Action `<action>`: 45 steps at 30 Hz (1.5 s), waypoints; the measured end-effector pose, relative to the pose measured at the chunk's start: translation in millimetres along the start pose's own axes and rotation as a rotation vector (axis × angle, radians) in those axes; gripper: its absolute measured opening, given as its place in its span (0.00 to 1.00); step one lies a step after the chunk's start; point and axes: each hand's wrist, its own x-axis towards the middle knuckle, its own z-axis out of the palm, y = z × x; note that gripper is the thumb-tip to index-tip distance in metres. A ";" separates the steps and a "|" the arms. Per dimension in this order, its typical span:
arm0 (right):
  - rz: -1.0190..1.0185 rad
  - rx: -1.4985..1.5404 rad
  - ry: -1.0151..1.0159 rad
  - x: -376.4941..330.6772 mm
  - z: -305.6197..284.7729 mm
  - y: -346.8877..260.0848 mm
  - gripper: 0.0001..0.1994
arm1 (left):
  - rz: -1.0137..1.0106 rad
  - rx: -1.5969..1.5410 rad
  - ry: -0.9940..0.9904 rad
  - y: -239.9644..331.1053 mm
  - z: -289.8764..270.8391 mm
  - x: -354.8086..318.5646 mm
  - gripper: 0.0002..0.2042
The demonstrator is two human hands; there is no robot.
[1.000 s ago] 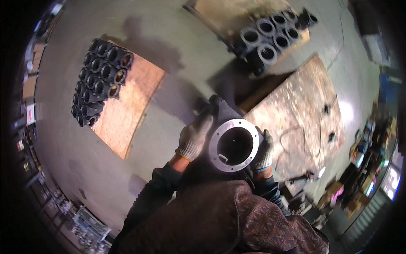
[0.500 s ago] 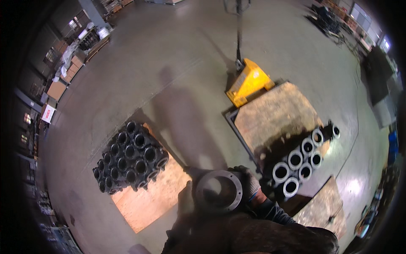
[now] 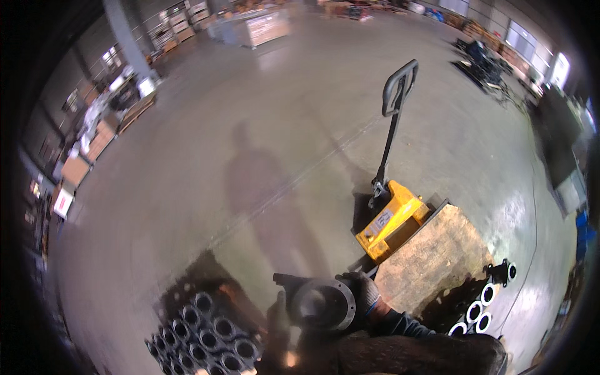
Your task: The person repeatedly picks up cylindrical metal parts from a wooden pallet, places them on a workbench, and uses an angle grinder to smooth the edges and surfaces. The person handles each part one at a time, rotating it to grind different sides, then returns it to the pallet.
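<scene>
On the near side of the yellow pallet truck [image 3: 389, 219], to its left, a black metal pipe piece [image 3: 320, 305] with a round grey rim is near the wearer's body. The gloved right hand [image 3: 367, 289] grasps its right side; the left hand [image 3: 279, 312], dim in shadow, is at its left side, and its grip cannot be told. Farther left of the truck, on the near side, black pipes [image 3: 199, 334] stand packed together. Just right of the truck lies a wooden board [image 3: 431, 256], with pale-rimmed pipes [image 3: 467, 311] along its near side. Well beyond the truck, toward the left, stands a pale stack [image 3: 269, 28].
</scene>
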 end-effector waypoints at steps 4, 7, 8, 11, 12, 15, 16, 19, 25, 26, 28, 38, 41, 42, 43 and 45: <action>-0.148 -0.098 0.095 133.4 -50.1 -41.3 0.22 | 0.134 -0.091 -0.120 104.4 49.1 106.3 0.30; -0.211 -0.359 0.218 254.8 -110.9 -49.7 0.31 | 0.192 -0.196 -0.144 178.3 107.2 216.6 0.25; -0.263 -0.431 0.148 311.3 -137.3 -50.5 0.31 | 0.231 -0.084 -0.154 206.3 129.1 260.5 0.26; -0.285 -0.442 0.022 447.6 -209.0 -50.6 0.29 | 0.262 0.240 -0.166 281.5 187.3 361.6 0.28; -0.280 -0.312 0.075 510.7 -242.3 -56.5 0.26 | 0.192 0.177 -0.149 329.5 220.4 419.9 0.28; -0.189 0.194 0.171 627.1 -281.2 -55.7 0.18 | -0.110 0.006 -0.066 414.4 272.9 496.0 0.30; -0.202 0.206 0.174 671.0 -299.2 -54.6 0.17 | -0.075 0.000 -0.078 442.6 290.3 522.1 0.30; -0.290 -0.379 0.302 783.4 -348.4 -41.5 0.14 | -0.005 0.021 -0.158 511.1 347.2 610.2 0.31; -0.118 -0.010 0.563 932.8 -471.7 -99.6 0.15 | 0.068 0.091 -0.341 652.1 516.9 809.5 0.32; -0.115 0.122 0.598 953.1 -498.2 -122.3 0.16 | 0.018 0.217 -0.402 681.6 544.4 839.4 0.34; 0.013 0.863 0.659 999.4 -552.8 -160.9 0.18 | 0.049 0.328 -0.439 729.1 617.2 888.8 0.36; 0.098 0.687 0.717 1235.4 -959.6 -170.9 0.18 | -0.064 0.184 -0.538 893.5 1035.0 1070.1 0.26; -0.115 0.069 0.856 1291.3 -1069.0 -193.2 0.17 | -0.150 0.197 -0.493 957.2 1152.7 1105.0 0.25; -0.061 -0.150 0.863 1306.3 -1104.6 -201.0 0.17 | -0.147 0.223 -0.487 975.9 1191.5 1115.5 0.25; -0.020 -0.503 0.835 1323.0 -1143.6 -207.2 0.16 | -0.110 0.237 -0.493 993.0 1229.7 1127.0 0.25; -0.058 -0.428 0.851 1347.7 -1219.1 -216.8 0.16 | -0.108 0.256 -0.589 1022.7 1307.8 1150.7 0.29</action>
